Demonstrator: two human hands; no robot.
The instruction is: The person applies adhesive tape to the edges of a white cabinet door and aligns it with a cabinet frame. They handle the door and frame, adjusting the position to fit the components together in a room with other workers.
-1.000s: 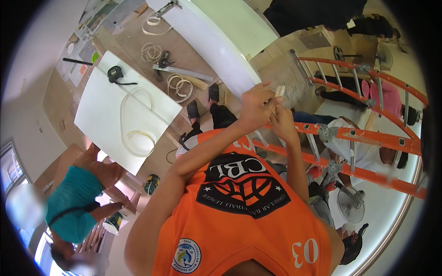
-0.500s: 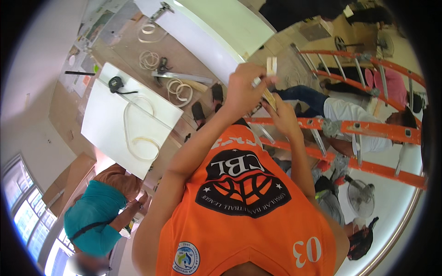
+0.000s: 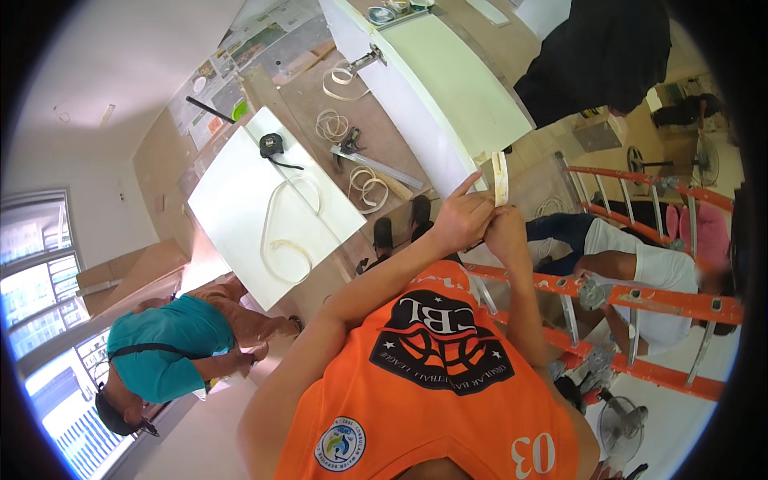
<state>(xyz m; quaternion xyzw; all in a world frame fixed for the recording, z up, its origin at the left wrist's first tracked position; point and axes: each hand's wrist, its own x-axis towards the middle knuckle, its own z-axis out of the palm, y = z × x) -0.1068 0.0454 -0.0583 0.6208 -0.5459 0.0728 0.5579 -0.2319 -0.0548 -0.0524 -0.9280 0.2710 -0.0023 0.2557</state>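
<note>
A short pale strip, with yellowish smears on its face, stands up from between my hands like a piece of edge banding. My left hand has its index finger stretched toward the corner of a white cabinet panel, while its other fingers curl in at the strip's side. Below the strip's lower end, my right hand is closed around it, knuckles up. The two hands touch. Part of the strip inside the fingers is hidden.
A white board at left carries a tape measure and a looped strip. Coiled strips and a metal ruler lie beyond. An orange ladder stands at right. People work on both sides, one in teal.
My view has swung, so the panel and board sit farther right. My hands have come together at the strip, and my left index finger has stretched out.
</note>
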